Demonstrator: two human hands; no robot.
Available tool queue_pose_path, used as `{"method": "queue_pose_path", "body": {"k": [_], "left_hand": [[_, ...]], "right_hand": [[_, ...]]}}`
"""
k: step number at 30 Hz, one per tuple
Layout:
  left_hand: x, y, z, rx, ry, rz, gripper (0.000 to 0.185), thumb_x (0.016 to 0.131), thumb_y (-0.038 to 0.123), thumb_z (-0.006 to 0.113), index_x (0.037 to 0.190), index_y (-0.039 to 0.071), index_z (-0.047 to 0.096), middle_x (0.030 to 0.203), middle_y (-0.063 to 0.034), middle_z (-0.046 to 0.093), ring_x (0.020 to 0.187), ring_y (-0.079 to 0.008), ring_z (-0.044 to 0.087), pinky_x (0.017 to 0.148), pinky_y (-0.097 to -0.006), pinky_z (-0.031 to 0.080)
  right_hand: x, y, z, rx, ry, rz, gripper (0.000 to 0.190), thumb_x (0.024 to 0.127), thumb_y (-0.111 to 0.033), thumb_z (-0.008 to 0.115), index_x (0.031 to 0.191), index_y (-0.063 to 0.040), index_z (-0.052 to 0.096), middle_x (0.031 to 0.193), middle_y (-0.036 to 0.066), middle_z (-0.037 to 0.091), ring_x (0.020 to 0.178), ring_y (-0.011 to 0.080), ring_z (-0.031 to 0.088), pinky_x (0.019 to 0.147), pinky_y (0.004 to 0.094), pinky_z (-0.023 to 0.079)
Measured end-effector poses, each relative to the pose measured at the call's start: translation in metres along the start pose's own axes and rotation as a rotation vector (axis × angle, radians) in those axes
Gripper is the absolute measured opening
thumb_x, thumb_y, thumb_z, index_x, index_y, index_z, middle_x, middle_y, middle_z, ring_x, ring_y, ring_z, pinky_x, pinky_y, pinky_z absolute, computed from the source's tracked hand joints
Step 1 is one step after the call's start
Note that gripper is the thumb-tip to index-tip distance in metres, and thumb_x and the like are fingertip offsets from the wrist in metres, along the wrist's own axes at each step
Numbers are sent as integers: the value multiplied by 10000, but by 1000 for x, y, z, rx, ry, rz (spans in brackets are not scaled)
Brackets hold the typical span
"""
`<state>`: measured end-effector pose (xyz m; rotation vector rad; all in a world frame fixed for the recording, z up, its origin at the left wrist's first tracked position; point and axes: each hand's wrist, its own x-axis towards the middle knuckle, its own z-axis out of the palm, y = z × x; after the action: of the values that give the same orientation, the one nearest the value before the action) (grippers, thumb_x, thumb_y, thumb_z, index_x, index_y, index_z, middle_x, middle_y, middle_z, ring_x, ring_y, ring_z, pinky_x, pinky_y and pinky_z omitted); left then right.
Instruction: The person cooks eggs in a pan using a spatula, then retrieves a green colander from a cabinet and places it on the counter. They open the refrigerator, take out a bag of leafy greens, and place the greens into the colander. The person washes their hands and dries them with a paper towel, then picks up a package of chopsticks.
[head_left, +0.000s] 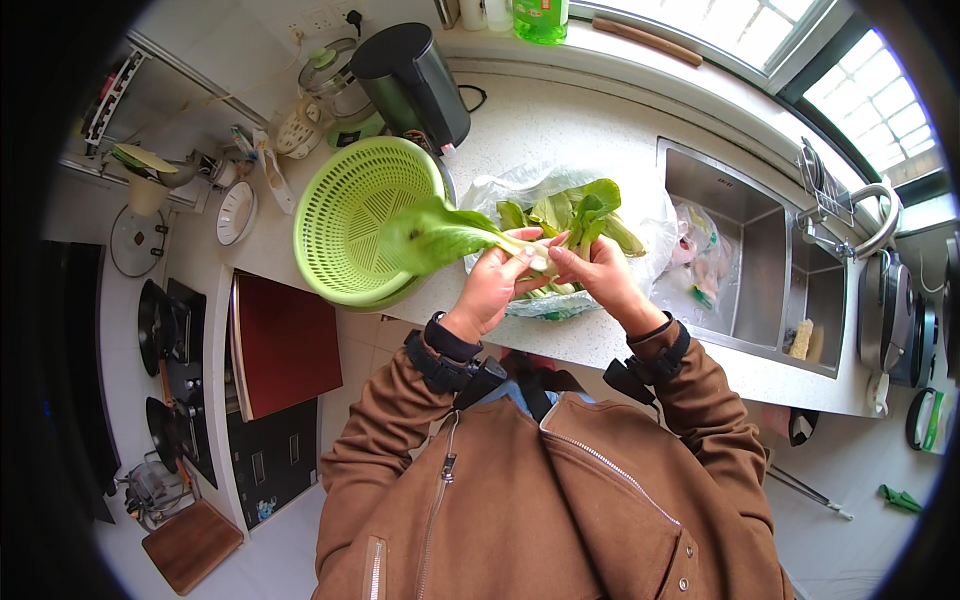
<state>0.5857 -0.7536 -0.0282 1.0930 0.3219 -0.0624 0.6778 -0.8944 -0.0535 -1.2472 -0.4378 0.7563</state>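
Observation:
My left hand (489, 291) pinches the pale stem end of a large, loose bok choy leaf (442, 234). The leaf's blurred green blade reaches left over the rim of a light-green plastic colander (309, 238). Close beside it, my right hand (611, 279) grips a small bok choy (596, 204) whose leaves point up and away from me. The fingertips of both hands nearly meet at the white stems. Beneath them a clear plastic bag (651, 247) lies spread on the counter, with more bok choy (551, 211) in it, partly hidden by my hands.
To the right is a steel double sink (759, 281) holding a plastic bag of food (701, 259); its faucet (889, 217) is at the far side. A dark bin-like container (411, 82) stands behind the colander. At left are a white oval dish (235, 213) and pans (154, 322) on a stove.

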Motion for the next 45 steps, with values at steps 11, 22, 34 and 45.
{"method": "queue_pose_path", "body": {"k": [11, 22, 34, 45], "left_hand": [[6, -19, -7, 324, -182, 69, 338, 845, 123, 590, 1084, 29, 370, 967, -73, 543, 824, -142, 587, 706, -254, 490], [-1, -12, 5, 355, -286, 80, 267, 856, 163, 577, 983, 46, 373, 826, -86, 579, 741, -148, 611, 648, -249, 505], [-6, -8, 15, 383, -240, 69, 184, 869, 144, 553, 936, -2, 463, 774, -89, 584, 647, -156, 613, 574, -252, 505], [4, -20, 13, 326, -116, 95, 223, 879, 154, 537, 999, 19, 406, 869, -104, 576, 791, -183, 622, 681, -271, 519]], "right_hand": [[-8, -26, -6, -356, -153, 104, 245, 782, -232, 667, 862, -22, 568, 636, 10, 568, 484, 57, 500, 403, 189, 385], [-13, -22, -4, -190, -217, 59, 191, 773, -170, 645, 777, -26, 518, 594, 5, 528, 485, 59, 466, 420, 193, 350], [-19, -17, -13, -243, -202, 0, 198, 806, -198, 627, 753, -25, 547, 601, 6, 544, 510, 54, 468, 449, 191, 357], [-10, -10, -26, -280, -94, 36, 266, 790, -268, 648, 827, -12, 586, 663, 18, 585, 590, 101, 549, 555, 235, 444]]}}
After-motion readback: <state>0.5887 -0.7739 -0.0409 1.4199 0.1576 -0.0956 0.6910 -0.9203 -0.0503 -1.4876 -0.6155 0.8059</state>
